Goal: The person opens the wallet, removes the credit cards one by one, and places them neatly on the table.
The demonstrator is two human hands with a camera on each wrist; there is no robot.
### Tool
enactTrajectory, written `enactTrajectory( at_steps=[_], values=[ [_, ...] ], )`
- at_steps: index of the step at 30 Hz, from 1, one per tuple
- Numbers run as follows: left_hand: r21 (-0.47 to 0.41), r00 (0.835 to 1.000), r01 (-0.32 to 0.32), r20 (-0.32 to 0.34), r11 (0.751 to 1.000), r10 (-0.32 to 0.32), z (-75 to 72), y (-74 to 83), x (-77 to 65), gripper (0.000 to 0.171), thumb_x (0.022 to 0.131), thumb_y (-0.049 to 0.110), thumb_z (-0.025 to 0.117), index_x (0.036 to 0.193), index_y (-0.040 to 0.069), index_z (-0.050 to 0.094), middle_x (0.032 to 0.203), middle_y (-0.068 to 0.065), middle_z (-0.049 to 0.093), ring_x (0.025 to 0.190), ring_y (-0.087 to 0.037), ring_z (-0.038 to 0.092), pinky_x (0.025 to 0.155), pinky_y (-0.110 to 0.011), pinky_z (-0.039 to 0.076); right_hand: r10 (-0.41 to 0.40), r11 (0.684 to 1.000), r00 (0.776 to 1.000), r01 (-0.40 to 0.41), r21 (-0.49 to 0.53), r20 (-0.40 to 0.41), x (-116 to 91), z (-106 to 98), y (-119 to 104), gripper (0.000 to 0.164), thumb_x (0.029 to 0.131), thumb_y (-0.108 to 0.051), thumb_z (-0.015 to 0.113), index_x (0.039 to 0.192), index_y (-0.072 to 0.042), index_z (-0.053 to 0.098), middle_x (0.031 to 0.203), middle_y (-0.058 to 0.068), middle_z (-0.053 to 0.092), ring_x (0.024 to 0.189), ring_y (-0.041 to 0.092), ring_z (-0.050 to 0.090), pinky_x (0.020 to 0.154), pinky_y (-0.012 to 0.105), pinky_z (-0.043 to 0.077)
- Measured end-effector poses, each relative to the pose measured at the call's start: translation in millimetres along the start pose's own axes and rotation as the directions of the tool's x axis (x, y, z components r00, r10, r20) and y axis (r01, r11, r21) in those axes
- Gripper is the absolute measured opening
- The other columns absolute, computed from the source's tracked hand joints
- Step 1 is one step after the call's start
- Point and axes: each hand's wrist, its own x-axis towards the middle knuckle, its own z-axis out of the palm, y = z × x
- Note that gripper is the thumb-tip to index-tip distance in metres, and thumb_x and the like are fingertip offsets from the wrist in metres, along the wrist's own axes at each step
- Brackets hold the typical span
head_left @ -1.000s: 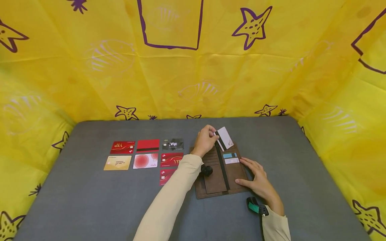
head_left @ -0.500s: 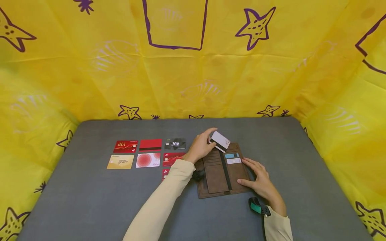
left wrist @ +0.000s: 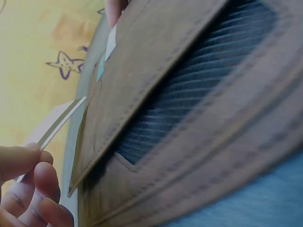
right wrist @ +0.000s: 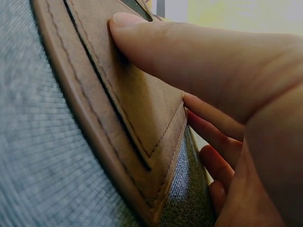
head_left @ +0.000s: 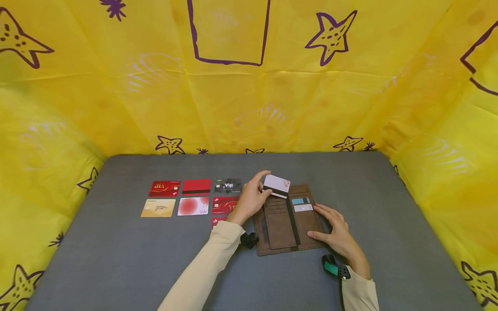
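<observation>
My left hand [head_left: 250, 199] pinches a white card [head_left: 278, 182] with a black stripe between thumb and fingers, above the wallet's upper left part. In the left wrist view the card [left wrist: 53, 122] is tilted and seen nearly edge-on. The brown wallet [head_left: 281, 231] lies unfolded, with a blue card [head_left: 301, 201] and a white card [head_left: 303, 207] in slots of its right panel. Along the wallet's right edge rests my right hand [head_left: 337, 235]. Its thumb [right wrist: 156, 42] lies straight on the leather, while the other fingers are beside the edge.
To the left of the wallet, cards lie in rows on the grey table [head_left: 128, 259]: a red VIP card [head_left: 164, 188], a gold card [head_left: 158, 208], a black Vip card [head_left: 228, 185] and several others. A yellow patterned cloth [head_left: 218, 108] surrounds the table's back and sides.
My left hand has moved left and slightly down with the white card, away from the right panel, turning the card flatter. My right hand stays at the wallet's edge.
</observation>
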Motion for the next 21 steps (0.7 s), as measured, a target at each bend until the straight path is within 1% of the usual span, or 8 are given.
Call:
enactTrajectory(
  at_steps=[5, 10, 13, 16, 21],
  values=[
    [-0.062, 1.0, 0.01, 0.006, 0.998, -0.01, -2.1, -4.5, -12.7, 0.054, 0.089, 0.004, 0.07, 0.14, 0.009, 0.05, 0.063, 0.002, 0.04, 0.051, -0.007, 0.036, 0.053, -0.021, 0.032, -0.001, 1.0, 1.0, 0.001, -0.004, 0.002, -1.1, -0.5, -0.8, 0.075, 0.076, -0.028, 0.084, 0.141, -0.008, 0.052, 0.15, 0.018, 0.044, 0.139, 0.048, 0.023, 0.099, 0.069, 0.017],
    [-0.12, 1.0, 0.019, 0.024, 0.993, -0.016, -5.9, -7.9, -25.9, 0.053, 0.089, 0.004, 0.07, 0.138, 0.007, 0.049, 0.065, 0.0, 0.05, 0.052, -0.006, 0.041, 0.05, -0.019, 0.035, 0.006, 1.0, 1.0, -0.006, -0.005, 0.007, -1.1, -0.6, -1.7, 0.075, 0.077, -0.028, 0.083, 0.142, -0.008, 0.052, 0.151, 0.018, 0.043, 0.14, 0.048, 0.023, 0.1, 0.069, 0.017],
    [-0.145, 0.999, 0.036, 0.038, 0.989, -0.031, -8.4, -8.3, -33.2, 0.053, 0.089, 0.005, 0.07, 0.137, 0.008, 0.048, 0.067, -0.002, 0.056, 0.052, -0.007, 0.045, 0.051, -0.019, 0.037, 0.014, 1.0, 1.0, -0.014, -0.006, 0.011, -0.8, -1.0, -2.1, 0.075, 0.077, -0.029, 0.083, 0.142, -0.009, 0.051, 0.151, 0.018, 0.043, 0.14, 0.048, 0.022, 0.1, 0.069, 0.017],
    [-0.161, 0.998, 0.052, 0.046, 0.986, -0.045, -10.8, -7.9, -39.9, 0.054, 0.089, 0.005, 0.071, 0.138, 0.01, 0.047, 0.067, -0.004, 0.057, 0.052, -0.007, 0.046, 0.051, -0.019, 0.038, 0.02, 1.0, 1.0, -0.02, -0.005, 0.015, -0.8, -1.3, -2.3, 0.075, 0.077, -0.029, 0.083, 0.142, -0.009, 0.051, 0.151, 0.018, 0.042, 0.14, 0.048, 0.022, 0.1, 0.069, 0.016],
    [-0.187, 0.998, 0.065, 0.039, 0.98, -0.059, -13.5, -7.5, -50.1, 0.054, 0.089, 0.004, 0.07, 0.138, 0.009, 0.047, 0.069, -0.007, 0.059, 0.052, -0.008, 0.048, 0.05, -0.021, 0.039, 0.021, 1.0, 1.0, -0.021, -0.004, 0.016, -1.0, -1.7, -2.4, 0.075, 0.078, -0.029, 0.083, 0.143, -0.009, 0.051, 0.151, 0.018, 0.042, 0.141, 0.048, 0.021, 0.1, 0.069, 0.016]
  ],
)
